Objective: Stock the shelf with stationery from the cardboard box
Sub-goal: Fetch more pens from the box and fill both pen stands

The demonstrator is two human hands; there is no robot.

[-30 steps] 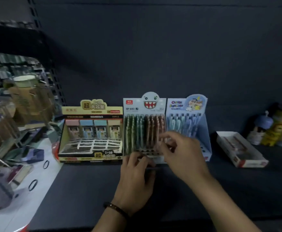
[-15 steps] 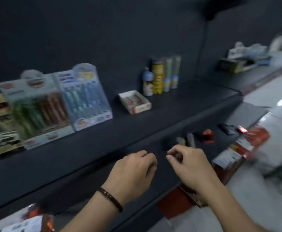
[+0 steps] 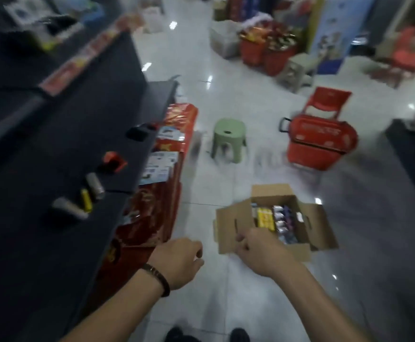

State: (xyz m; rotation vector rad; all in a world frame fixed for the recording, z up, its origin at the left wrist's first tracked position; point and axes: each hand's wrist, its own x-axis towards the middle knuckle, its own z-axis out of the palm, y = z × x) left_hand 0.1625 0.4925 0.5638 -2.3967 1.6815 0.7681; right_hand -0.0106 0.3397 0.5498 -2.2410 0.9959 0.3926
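An open cardboard box [image 3: 228, 225] sits on the white floor, its flaps spread, with yellow, white and dark stationery packs [image 3: 275, 222] inside. My right hand [image 3: 260, 250] hovers over the box's near left corner, fingers curled, nothing visible in it. Left of the box, over the floor, my left hand [image 3: 180, 260] hangs with a dark bracelet on the wrist and its fingers curled in, holding nothing. The dark shelf [image 3: 41, 156] runs along the left.
Small items lie on the shelf: grey tubes [image 3: 95, 186], a yellow one [image 3: 86, 198], a red-black piece [image 3: 114, 162]. Red packaged goods [image 3: 167, 178] lean on the shelf base. A green stool [image 3: 228, 138] and red basket [image 3: 321, 144] stand beyond the box.
The view has swung from the pen displays on the shelf to the right and down to the floor. Both hands have left the shelf; my right hand now hovers over the cardboard box.
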